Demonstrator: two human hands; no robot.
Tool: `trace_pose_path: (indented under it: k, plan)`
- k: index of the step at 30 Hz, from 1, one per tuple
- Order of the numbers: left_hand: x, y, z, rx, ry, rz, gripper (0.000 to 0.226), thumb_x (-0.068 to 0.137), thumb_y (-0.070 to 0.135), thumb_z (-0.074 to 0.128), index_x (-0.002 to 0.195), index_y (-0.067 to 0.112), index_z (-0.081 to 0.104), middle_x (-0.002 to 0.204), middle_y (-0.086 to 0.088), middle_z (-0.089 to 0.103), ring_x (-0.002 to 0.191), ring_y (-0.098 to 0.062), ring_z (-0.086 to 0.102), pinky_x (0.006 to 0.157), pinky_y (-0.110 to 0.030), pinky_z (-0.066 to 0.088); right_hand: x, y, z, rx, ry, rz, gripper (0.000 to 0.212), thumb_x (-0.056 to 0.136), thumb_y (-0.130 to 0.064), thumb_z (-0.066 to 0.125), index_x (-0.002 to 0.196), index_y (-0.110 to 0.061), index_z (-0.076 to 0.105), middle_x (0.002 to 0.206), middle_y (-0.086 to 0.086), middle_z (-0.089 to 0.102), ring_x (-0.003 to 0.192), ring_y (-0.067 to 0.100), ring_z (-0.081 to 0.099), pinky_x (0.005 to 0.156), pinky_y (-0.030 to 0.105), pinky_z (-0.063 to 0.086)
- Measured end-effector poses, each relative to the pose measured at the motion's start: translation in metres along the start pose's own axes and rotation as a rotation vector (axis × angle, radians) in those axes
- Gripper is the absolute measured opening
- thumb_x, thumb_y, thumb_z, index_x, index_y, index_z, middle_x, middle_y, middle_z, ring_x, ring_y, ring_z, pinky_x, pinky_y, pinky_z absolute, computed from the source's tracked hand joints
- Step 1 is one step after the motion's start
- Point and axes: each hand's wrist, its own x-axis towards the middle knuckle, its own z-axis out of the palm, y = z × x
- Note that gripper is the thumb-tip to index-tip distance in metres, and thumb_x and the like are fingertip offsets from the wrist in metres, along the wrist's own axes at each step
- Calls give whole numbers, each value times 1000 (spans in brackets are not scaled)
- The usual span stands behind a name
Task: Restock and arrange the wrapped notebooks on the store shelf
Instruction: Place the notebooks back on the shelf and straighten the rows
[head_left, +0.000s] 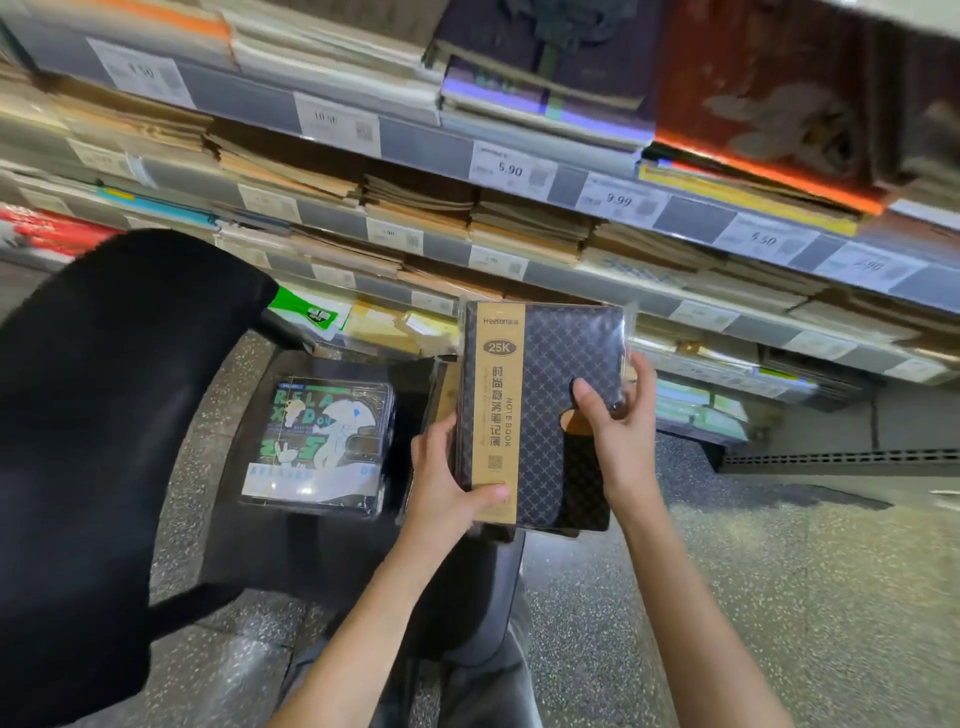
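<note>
We hold a wrapped notebook (540, 415) upright in both hands, low in front of the shelves (519, 270). Left hand (441, 478): thumb across the gold band at the lower edge, fingers behind, out of sight. Right hand (618, 421): thumb pressed on the cover, fingers curled round the right edge. A stack of illustrated notebooks (319, 447) sits below left, apart from ours.

A wrapped dark notebook (540, 410) with a gold band is held upright between the left hand (441, 483) at its lower left edge and the right hand (618, 436) at its right edge. Shelves (519, 270) of stacked notebooks are seen beyond. An illustrated notebook stack (322, 441) is noted lower left.
</note>
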Motion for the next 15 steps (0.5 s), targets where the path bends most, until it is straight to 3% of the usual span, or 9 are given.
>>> trace_pose_path:
  k: [2, 6, 10, 13, 15]
  plan:
    - [-3, 30, -6, 5, 6, 49, 90, 66, 11, 82, 136, 29, 28, 135, 4, 31, 123, -3, 32, 110, -36, 27, -1, -31, -1, 3, 2, -77, 52, 86, -19, 66, 122, -44, 38, 129, 15, 51, 104, 30, 61, 82, 37, 56]
    - [-12, 91, -22, -13, 15, 170, 85, 67, 13, 81, 126, 43, 27, 136, 6, 32, 128, -8, 34, 110, -38, 31, -5, -96, -5, 64, 0, -219, 49, 90, -12, 59, 126, -36, 37, 128, 9, 56, 105, 24, 61, 80, 27, 54]
    - [-31, 158, -42, 1, 13, 290, 84, 69, 16, 80, 134, 35, 30, 132, 7, 32, 128, -8, 33, 111, -39, 30, -15, -165, -12, 82, -26, -336, 52, 93, -5, 54, 133, -32, 34, 135, 8, 51, 110, 14, 57, 84, 17, 49]
    - [-49, 207, -57, 23, 6, 373, 86, 69, 18, 80, 138, 29, 30, 132, 4, 32, 129, -15, 35, 110, -46, 32, -29, -217, -19, 40, -43, -423, 56, 86, -22, 58, 135, -35, 35, 140, 6, 48, 124, 19, 50, 105, 43, 41]
    - [-63, 240, -65, 39, 2, 410, 89, 69, 19, 80, 141, 30, 28, 141, 3, 26, 134, -17, 29, 112, -50, 27, -39, -251, -23, 10, -52, -491, 60, 86, -29, 58, 141, -31, 33, 143, 3, 45, 131, 19, 43, 109, 50, 34]
